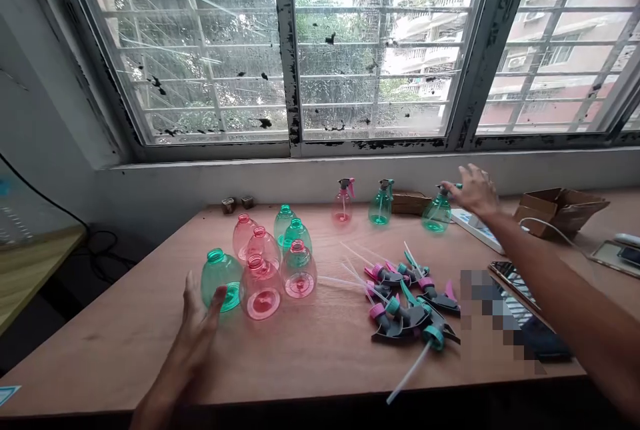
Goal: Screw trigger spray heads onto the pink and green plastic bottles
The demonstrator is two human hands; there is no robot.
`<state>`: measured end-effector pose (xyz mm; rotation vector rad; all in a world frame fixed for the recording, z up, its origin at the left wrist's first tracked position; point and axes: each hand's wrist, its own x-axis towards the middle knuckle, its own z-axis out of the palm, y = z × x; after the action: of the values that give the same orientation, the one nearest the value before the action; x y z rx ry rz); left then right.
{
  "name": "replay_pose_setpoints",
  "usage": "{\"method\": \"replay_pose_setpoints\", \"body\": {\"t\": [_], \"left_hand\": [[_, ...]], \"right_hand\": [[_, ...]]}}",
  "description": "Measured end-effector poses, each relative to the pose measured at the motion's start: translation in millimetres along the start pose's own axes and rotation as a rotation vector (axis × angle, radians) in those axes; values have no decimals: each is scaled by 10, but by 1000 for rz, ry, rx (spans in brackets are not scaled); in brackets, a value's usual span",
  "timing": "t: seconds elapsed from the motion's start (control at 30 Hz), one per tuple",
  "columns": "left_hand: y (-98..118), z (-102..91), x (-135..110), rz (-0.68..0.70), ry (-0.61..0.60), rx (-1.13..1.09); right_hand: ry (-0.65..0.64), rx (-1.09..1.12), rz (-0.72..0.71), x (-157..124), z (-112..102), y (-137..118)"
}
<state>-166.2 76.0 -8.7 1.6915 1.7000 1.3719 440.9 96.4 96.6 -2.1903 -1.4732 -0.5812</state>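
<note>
My left hand (196,323) is at the table's left, thumb and fingers spread, next to a green bottle (216,277) with no top. The thumb tip overlaps the bottle's lower side; whether it touches, I cannot tell. Beside that bottle stand several more topless bottles, pink (261,290) and green (299,235). At the back right my right hand (475,191) has its fingers apart, its thumb by the sprayer head of an upright green spray bottle (437,217). A pink spray bottle (342,209) and another green spray bottle (381,207) stand left of it, both with heads on.
A heap of trigger sprayer heads (407,307) with white tubes lies mid-table. Behind my right arm are a power strip (477,230) and an open cardboard box (555,210). A phone (627,253) lies far right. Two small dark blocks (229,205) sit near the wall.
</note>
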Motion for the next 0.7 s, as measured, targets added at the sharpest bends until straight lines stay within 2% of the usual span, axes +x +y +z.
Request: {"method": "replay_pose_setpoints", "body": {"t": [0.03,0.07,0.13,0.2,0.23,0.27,0.33,0.4,0.5,0.57,0.6,0.63,0.7], "left_hand": [[75,-9,-50,21,46,-4],[166,-19,-113,102,103,4],[376,-28,-274,373,311,-12],[592,2,-487,572,410,-51],[689,37,-611,615,397,-74],[775,85,-742,636,322,-101],[916,211,-991,729,75,-111],[1032,354,-1169,915,-37,-75],[1208,556,-1234,999,-185,-9],[1332,676,-1194,1044,-174,26],[1392,730,-1175,1072,-144,35],[1448,777,-1168,1092,-107,42],[1537,844,-1200,1091,-43,64]], "right_hand": [[-20,-4,22,123,-34,45],[-51,-7,39,207,-58,66],[-106,-20,66,279,-69,38],[-137,-28,62,256,-41,-63],[-144,-27,47,215,-26,-128],[-147,-23,25,157,-18,-197],[-149,-10,-24,-18,-54,-334],[-122,1,-63,-280,-188,-467],[-51,111,-119,-841,-546,-675],[-108,352,-71,-1295,-797,-814],[-159,515,-95,-1529,-898,-873],[-217,658,-150,-1759,-974,-921],[-290,758,-282,-2176,-1050,-972]]}}
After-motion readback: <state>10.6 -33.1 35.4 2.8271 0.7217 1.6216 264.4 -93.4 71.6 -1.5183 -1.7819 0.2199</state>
